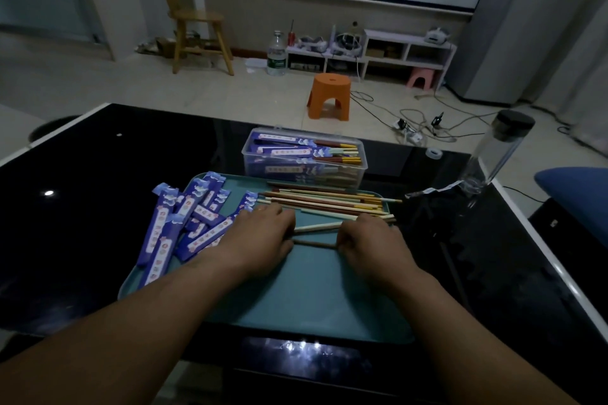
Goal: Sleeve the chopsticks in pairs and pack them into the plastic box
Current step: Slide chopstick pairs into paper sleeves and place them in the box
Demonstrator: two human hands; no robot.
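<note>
Two chopsticks are pinched endwise between our left hand and right hand for pairing; next we need a sleeve.

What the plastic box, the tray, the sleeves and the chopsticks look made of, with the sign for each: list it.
Plastic box: clear, rigid-looking plastic; the sleeved pairs show through its walls.
Tray: teal, matte, probably plastic; even colour, moulded raised rim.
Sleeves: likely printed paper; flat, creased, slight sheen.
Chopsticks: possibly wood or bamboo, coloured, matte; too dim to be sure.
</note>
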